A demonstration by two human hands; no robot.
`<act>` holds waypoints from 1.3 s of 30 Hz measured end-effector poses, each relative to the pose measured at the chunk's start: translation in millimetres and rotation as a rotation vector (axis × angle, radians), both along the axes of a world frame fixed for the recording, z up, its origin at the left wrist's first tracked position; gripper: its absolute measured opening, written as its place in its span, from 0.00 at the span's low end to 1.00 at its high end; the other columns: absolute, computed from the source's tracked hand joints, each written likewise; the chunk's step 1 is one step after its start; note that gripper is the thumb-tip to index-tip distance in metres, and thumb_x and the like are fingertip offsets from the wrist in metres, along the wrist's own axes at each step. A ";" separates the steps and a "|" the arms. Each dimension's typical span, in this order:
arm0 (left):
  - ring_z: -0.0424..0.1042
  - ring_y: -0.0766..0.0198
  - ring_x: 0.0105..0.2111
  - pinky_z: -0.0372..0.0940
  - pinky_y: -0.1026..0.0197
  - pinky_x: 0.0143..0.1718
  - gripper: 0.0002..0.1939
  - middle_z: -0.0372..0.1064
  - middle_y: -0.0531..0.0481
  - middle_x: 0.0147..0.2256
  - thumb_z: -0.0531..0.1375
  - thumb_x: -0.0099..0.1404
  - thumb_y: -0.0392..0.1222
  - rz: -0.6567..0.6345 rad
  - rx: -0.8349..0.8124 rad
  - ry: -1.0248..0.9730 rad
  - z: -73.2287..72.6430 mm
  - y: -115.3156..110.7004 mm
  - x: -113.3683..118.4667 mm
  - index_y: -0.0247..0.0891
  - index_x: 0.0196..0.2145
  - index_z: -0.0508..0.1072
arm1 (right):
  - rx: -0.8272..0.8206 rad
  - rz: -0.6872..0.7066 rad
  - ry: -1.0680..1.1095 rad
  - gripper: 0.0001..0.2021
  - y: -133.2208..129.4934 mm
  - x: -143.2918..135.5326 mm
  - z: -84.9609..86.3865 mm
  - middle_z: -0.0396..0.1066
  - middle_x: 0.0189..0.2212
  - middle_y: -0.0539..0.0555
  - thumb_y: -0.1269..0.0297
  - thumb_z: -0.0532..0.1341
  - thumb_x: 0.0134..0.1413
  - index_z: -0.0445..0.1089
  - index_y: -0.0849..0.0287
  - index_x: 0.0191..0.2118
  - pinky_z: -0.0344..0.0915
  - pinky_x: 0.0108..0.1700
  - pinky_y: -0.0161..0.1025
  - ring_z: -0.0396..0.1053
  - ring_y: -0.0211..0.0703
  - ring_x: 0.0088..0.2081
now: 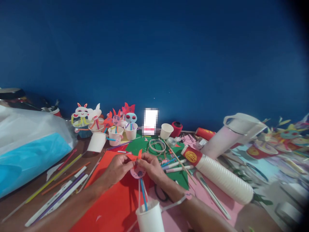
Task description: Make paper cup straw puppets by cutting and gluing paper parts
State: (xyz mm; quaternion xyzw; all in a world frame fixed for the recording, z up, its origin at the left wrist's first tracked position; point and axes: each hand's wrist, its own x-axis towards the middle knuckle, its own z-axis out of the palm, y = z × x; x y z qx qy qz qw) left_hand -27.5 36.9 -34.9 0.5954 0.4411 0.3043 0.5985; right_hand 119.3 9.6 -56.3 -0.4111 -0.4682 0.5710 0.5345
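Observation:
My left hand (120,167) and my right hand (152,166) meet in front of me, both closed with fingertips pinched on orange paper pieces (140,154) at the top of a round, pale paper face (138,173). Dark marks are drawn on that face. Below it, a blue straw (144,195) runs down into a white paper cup (150,218), with pale strips beside it. One strip reaches right to a small pink paper piece (188,195). Under my hands lies red paper (106,196). The fingers partly hide the orange pieces.
Finished-looking paper puppets in cups (115,132) line the back left. A stack of paper cups (222,177) lies at right near a pitcher (227,135). Markers (56,196) and straws lie at left beside a plastic bag (33,151). Scissors (161,193) lie below my right wrist.

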 end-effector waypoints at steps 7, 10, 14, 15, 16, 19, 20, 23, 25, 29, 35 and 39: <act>0.67 0.64 0.24 0.60 0.64 0.27 0.08 0.71 0.50 0.22 0.60 0.50 0.42 0.045 -0.017 0.019 2.3 4.7 -3.0 0.33 0.24 0.72 | 0.023 -0.001 -0.011 0.12 0.2 4.0 -0.5 0.61 0.18 0.47 0.58 0.57 0.50 0.64 0.61 0.22 0.55 0.28 0.31 0.56 0.33 0.22; 0.68 0.64 0.24 0.61 0.64 0.28 0.08 0.70 0.51 0.22 0.60 0.49 0.42 0.067 -0.045 -0.007 2.7 4.2 -3.1 0.34 0.24 0.71 | 0.007 -0.036 -0.014 0.14 0.1 4.4 -1.2 0.57 0.17 0.45 0.58 0.56 0.51 0.61 0.61 0.21 0.51 0.25 0.30 0.53 0.31 0.21; 0.69 0.63 0.25 0.61 0.62 0.28 0.09 0.71 0.49 0.22 0.60 0.49 0.43 0.051 -0.059 0.006 2.4 3.2 -2.3 0.33 0.24 0.72 | -0.022 -0.007 0.035 0.12 -0.7 2.6 1.0 0.60 0.18 0.46 0.58 0.59 0.47 0.63 0.61 0.22 0.54 0.26 0.30 0.56 0.32 0.21; 0.69 0.62 0.26 0.62 0.62 0.29 0.09 0.72 0.49 0.23 0.60 0.48 0.43 0.043 -0.059 0.010 2.2 2.9 -2.0 0.33 0.24 0.72 | -0.029 0.006 0.043 0.12 -0.8 1.7 1.5 0.62 0.18 0.46 0.58 0.59 0.46 0.64 0.61 0.23 0.55 0.26 0.30 0.57 0.32 0.21; 0.70 0.61 0.26 0.62 0.62 0.29 0.10 0.72 0.49 0.23 0.60 0.49 0.44 0.034 -0.057 0.011 1.9 2.8 -1.6 0.33 0.24 0.72 | -0.034 0.015 0.046 0.11 -0.8 0.8 1.7 0.63 0.19 0.47 0.58 0.60 0.45 0.65 0.61 0.23 0.55 0.26 0.31 0.58 0.32 0.21; 0.70 0.60 0.28 0.63 0.61 0.31 0.11 0.72 0.48 0.24 0.60 0.49 0.45 0.009 -0.048 0.007 -0.1 2.6 -0.6 0.33 0.26 0.72 | -0.046 0.015 0.046 0.11 0.2 -1.5 0.1 0.65 0.19 0.47 0.58 0.62 0.42 0.65 0.62 0.24 0.55 0.24 0.30 0.59 0.31 0.20; 0.70 0.60 0.28 0.63 0.61 0.32 0.11 0.72 0.48 0.25 0.60 0.49 0.45 0.002 -0.047 0.009 -1.1 2.6 -0.4 0.32 0.26 0.72 | -0.049 0.018 0.048 0.11 0.8 -2.0 -1.2 0.66 0.19 0.47 0.59 0.63 0.41 0.65 0.62 0.24 0.56 0.24 0.30 0.59 0.31 0.20; 0.71 0.60 0.28 0.63 0.61 0.32 0.10 0.72 0.48 0.23 0.60 0.49 0.44 -0.006 -0.047 0.012 -3.5 2.8 -0.1 0.32 0.25 0.71 | -0.042 0.026 0.044 0.10 3.2 -2.5 -6.1 0.67 0.20 0.48 0.60 0.63 0.41 0.66 0.62 0.25 0.57 0.25 0.31 0.61 0.32 0.20; 0.70 0.60 0.27 0.63 0.60 0.31 0.10 0.71 0.48 0.23 0.60 0.49 0.44 -0.001 -0.044 0.017 -3.8 2.6 -0.3 0.32 0.25 0.71 | -0.029 0.029 0.031 0.10 4.4 -2.7 -8.9 0.67 0.20 0.48 0.61 0.62 0.41 0.65 0.62 0.25 0.57 0.25 0.31 0.61 0.32 0.20; 0.69 0.60 0.26 0.62 0.61 0.28 0.11 0.70 0.49 0.21 0.60 0.48 0.44 0.026 -0.023 0.054 -0.6 1.3 -0.9 0.32 0.24 0.72 | -0.001 0.007 -0.011 0.09 4.9 -2.9 -11.6 0.66 0.19 0.47 0.61 0.62 0.43 0.64 0.62 0.25 0.56 0.24 0.30 0.60 0.31 0.19; 0.67 0.63 0.23 0.59 0.64 0.24 0.13 0.69 0.51 0.20 0.60 0.47 0.48 0.056 -0.001 0.106 0.5 0.2 -2.1 0.32 0.23 0.72 | 0.042 -0.038 -0.106 0.09 5.0 -1.5 -15.8 0.66 0.20 0.48 0.60 0.60 0.45 0.65 0.62 0.26 0.58 0.25 0.31 0.61 0.32 0.21; 0.66 0.63 0.23 0.58 0.64 0.24 0.14 0.68 0.51 0.20 0.59 0.48 0.48 0.057 0.018 0.114 -2.2 1.0 -2.6 0.32 0.23 0.72 | 0.051 -0.044 -0.132 0.08 5.9 -0.9 -18.5 0.66 0.20 0.48 0.61 0.59 0.47 0.65 0.62 0.26 0.58 0.25 0.31 0.61 0.32 0.21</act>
